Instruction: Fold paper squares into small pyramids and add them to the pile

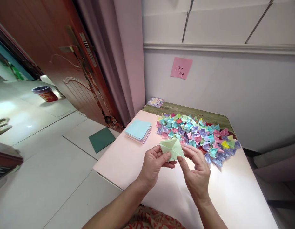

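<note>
A pale green sheet of origami paper [173, 149], partly folded with creases meeting near its middle, is held up above the table. My left hand [153, 163] grips its lower left side, thumb on the front and fingers behind. At the right corner, my right hand [196, 168] pinches the paper between thumb and fingers. Just beyond my hands lies a wide heap of small folded paper pieces [195, 133] in blue, purple, pink, green, yellow and red. Left of the heap sits a stack of square paper [139, 129], light blue on top.
The table's pink cover [118, 162] spans most of its top. A small pile of printed cards [155, 102] lies at the back corner. A pink note [181, 68] is on the wall. Left are a wooden door [54, 47], a dark green square [102, 140] and a bin [45, 93].
</note>
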`<control>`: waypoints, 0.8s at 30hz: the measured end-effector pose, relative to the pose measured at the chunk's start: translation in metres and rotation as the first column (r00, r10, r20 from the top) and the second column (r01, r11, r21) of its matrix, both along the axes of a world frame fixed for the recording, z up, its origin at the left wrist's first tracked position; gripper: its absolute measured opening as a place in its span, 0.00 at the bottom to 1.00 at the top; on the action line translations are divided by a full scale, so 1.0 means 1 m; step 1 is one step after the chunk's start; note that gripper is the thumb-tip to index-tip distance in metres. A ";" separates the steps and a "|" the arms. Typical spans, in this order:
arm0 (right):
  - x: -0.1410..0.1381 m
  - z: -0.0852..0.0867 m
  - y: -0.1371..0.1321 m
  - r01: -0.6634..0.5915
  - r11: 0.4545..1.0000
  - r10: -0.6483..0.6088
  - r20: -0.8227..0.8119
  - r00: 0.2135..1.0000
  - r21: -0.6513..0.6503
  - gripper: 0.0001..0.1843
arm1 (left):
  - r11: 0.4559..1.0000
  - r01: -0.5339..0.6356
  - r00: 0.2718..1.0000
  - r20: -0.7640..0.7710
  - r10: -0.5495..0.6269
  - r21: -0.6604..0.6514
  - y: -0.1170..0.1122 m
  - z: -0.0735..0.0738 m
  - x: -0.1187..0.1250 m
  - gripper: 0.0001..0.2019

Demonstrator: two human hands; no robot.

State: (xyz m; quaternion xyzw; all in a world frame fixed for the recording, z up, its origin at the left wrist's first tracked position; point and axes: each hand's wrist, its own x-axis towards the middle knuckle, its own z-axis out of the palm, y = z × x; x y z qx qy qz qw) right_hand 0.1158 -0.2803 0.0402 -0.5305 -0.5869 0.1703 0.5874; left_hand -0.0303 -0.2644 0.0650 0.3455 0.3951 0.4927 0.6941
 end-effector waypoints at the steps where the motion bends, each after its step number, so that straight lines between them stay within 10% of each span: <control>1: -0.001 0.000 0.000 0.012 0.999 -0.013 0.051 0.999 0.031 0.15 | 1.000 0.004 1.000 0.003 -0.004 -0.004 0.000 0.000 0.000 0.23; 9: -0.002 -0.004 0.002 0.078 0.967 -0.125 0.186 0.974 0.243 0.14 | 0.996 -0.014 0.999 0.028 0.017 -0.084 0.004 -0.003 0.005 0.22; 24: 0.023 -0.017 0.005 -0.219 0.877 -0.105 0.615 0.781 0.427 0.16 | 0.997 0.060 0.996 0.062 -0.057 -0.044 0.004 0.000 0.002 0.18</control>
